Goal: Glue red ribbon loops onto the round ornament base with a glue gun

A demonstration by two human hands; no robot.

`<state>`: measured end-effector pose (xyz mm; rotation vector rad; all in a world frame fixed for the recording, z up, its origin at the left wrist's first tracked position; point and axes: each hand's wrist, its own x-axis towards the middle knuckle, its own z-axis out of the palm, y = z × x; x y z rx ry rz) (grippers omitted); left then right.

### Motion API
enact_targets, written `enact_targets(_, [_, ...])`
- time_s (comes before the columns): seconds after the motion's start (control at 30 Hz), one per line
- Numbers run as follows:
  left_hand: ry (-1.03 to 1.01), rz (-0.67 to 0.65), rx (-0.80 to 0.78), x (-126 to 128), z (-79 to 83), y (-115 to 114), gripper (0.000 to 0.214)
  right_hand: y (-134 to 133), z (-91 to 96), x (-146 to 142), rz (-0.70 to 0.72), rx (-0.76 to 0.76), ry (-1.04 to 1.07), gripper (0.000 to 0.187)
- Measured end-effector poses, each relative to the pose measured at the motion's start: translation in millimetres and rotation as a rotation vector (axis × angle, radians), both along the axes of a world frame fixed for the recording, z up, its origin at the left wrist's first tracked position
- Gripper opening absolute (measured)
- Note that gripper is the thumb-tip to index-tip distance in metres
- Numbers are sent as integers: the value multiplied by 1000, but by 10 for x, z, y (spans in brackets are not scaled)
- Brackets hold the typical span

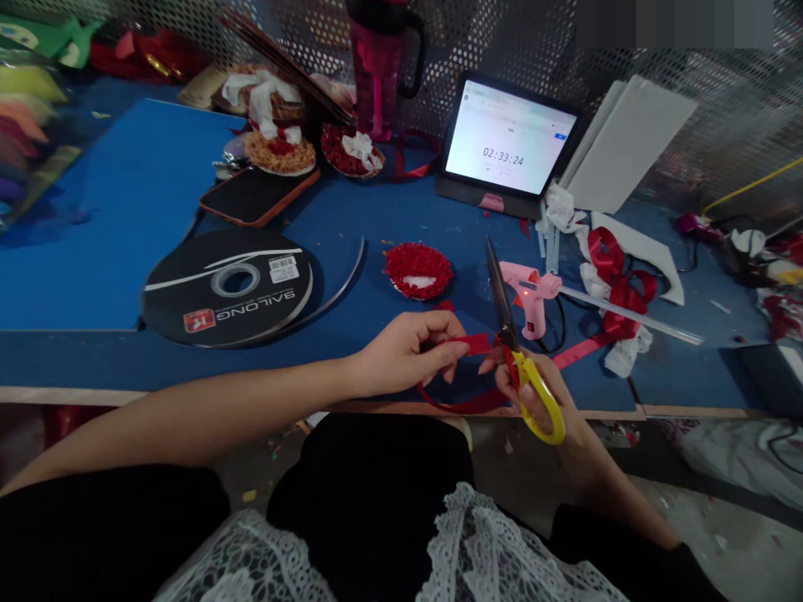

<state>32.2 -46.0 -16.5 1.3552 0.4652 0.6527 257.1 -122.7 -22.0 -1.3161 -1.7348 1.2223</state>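
Note:
My left hand (417, 351) pinches a red ribbon (478, 344) near its end, over the table's front edge. Part of that ribbon loops down below the two hands. In my right hand (545, 389) is a pair of scissors (539, 401) with yellow handles and dark blades pointing up and away from me. The right hand's fingers are close to the ribbon; whether they grip it too I cannot tell. A red, fuzzy round piece (419, 269) with a white patch lies just beyond my left hand. Right of the blades is a pink glue gun (532, 297), its orange light lit.
A black ribbon spool (181, 284) lies at left, near a phone (257, 196). Behind stand a tablet (511, 138) showing a timer and a pink tumbler (378, 75). Decorated round pieces (280, 152) sit at the back. Tangled red ribbon (631, 297) and glue sticks (633, 316) lie right.

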Motion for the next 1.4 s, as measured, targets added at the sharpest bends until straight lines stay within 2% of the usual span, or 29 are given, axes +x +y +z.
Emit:
enact_targets(0.1, [-108,104,-8,-3,20,36,18,-22,-8,76,64,-32,31,58])
enact_targets(0.3, [-212,253,-47,3,24,71,22,-26,109,137,169,-40,-207,86])
enact_targets(0.5, [-274,313,-117,13,42,97,28,-42,241,88,253,91,-453,91])
enact_targets(0.67, [-246,328,-138,10,73,97,30,-44,269,52,257,85,-557,99])
enact_targets(1.0, [-213,396,-107,-4,108,98,27,-62,272,66,276,169,-574,91])
enact_targets(1.27, [-203,287,-87,-15,89,74,22,-17,248,69,279,95,-518,94])
enact_targets(1.33, [-199,275,-92,-24,79,78,22,-6,244,84,265,87,-511,88])
enact_targets(1.4, [-194,268,-93,-29,71,82,22,2,247,90,255,82,-510,75])
